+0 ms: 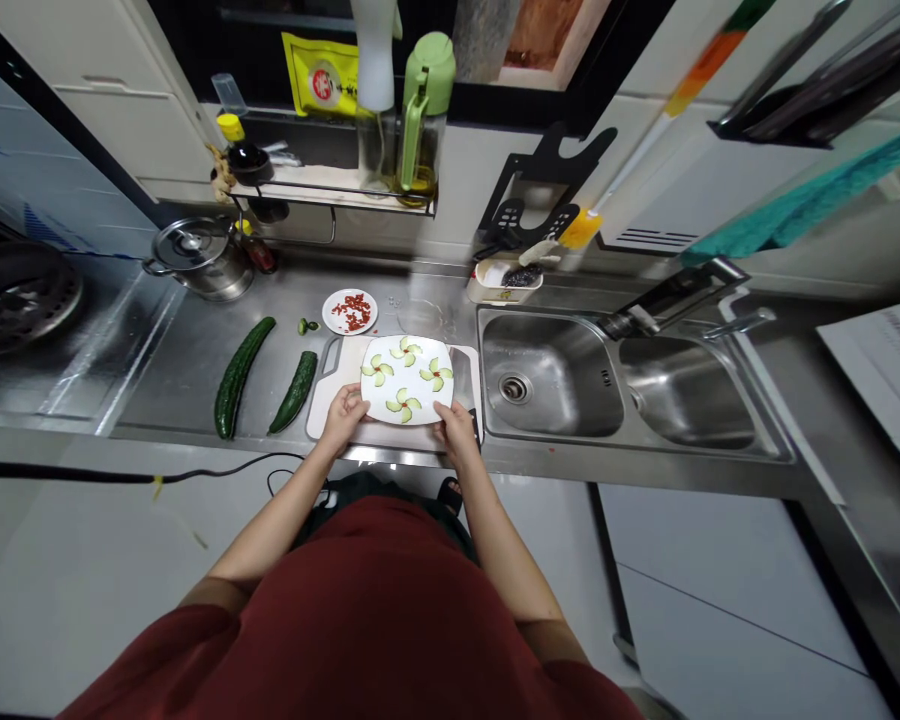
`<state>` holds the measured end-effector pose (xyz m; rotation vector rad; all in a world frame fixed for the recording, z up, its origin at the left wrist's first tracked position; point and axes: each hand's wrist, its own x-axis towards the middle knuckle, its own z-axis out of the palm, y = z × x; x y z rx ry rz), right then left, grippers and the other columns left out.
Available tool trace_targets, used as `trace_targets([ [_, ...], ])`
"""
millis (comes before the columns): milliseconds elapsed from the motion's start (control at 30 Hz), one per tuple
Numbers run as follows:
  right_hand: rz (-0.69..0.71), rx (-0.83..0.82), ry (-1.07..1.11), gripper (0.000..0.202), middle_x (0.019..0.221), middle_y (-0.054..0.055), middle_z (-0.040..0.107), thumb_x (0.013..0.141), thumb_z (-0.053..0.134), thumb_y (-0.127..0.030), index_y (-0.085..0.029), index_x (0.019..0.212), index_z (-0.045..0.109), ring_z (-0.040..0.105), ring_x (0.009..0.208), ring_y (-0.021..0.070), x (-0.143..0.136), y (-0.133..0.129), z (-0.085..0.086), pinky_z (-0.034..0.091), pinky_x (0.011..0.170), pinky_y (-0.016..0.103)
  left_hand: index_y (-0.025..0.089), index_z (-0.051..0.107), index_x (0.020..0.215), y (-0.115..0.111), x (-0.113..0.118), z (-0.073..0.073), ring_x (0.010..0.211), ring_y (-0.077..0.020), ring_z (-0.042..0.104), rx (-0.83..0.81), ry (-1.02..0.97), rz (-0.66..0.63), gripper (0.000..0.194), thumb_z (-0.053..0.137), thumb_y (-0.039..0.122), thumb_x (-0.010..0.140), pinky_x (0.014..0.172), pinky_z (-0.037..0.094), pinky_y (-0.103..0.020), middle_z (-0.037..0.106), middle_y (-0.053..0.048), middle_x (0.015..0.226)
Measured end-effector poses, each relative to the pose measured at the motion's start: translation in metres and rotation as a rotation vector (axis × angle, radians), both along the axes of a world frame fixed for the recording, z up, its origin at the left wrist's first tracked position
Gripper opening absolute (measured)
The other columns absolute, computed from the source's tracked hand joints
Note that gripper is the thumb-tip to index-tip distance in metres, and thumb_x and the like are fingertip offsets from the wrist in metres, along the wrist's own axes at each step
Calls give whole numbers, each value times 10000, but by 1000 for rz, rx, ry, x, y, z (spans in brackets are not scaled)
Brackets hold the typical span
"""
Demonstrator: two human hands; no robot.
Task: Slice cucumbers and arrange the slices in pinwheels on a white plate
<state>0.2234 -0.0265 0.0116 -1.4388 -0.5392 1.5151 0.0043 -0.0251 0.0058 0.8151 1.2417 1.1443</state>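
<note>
A white square plate (407,386) with rounded corners is held between my two hands, above the cutting board (328,398). Several pinwheels of cucumber slices with red bits at their centres are laid out on it. My left hand (344,415) grips the plate's lower left corner, thumb on the rim. At the lower right corner, my right hand (456,428) grips it the same way. Part of a dark object, its kind unclear, shows on the board beside my right hand. Left of the board lie a whole cucumber (243,378) and a shorter cut one (294,392).
Behind the board sits a small white plate (331,312) of red pieces, with cucumber ends (307,326) nearby. A steel pot (199,258) stands at the back left. A double sink (551,380) is to the right. A bottle shelf (322,192) hangs above the counter.
</note>
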Motion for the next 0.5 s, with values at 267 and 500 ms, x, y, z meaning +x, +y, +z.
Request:
trace_targets([
  [267,-132,-95,218,540,970,65,725,549,799,-246,-168,1048,608,669,867,226,9,-17,5,572,678,326,188,445,1117,-25,27,-1,656,-140,628,-44,-44,-114,564,721,436,692,648,529,-289,653,9,752],
  [500,-248,-69,23,554,1254,177,616,596,727,-311,-224,1129,603,610,1127,318,79,-82,8,535,859,422,226,605,1095,-20,29,-11,788,-148,601,128,610,-475,332,612,402,813,760,471,-284,657,-21,880],
])
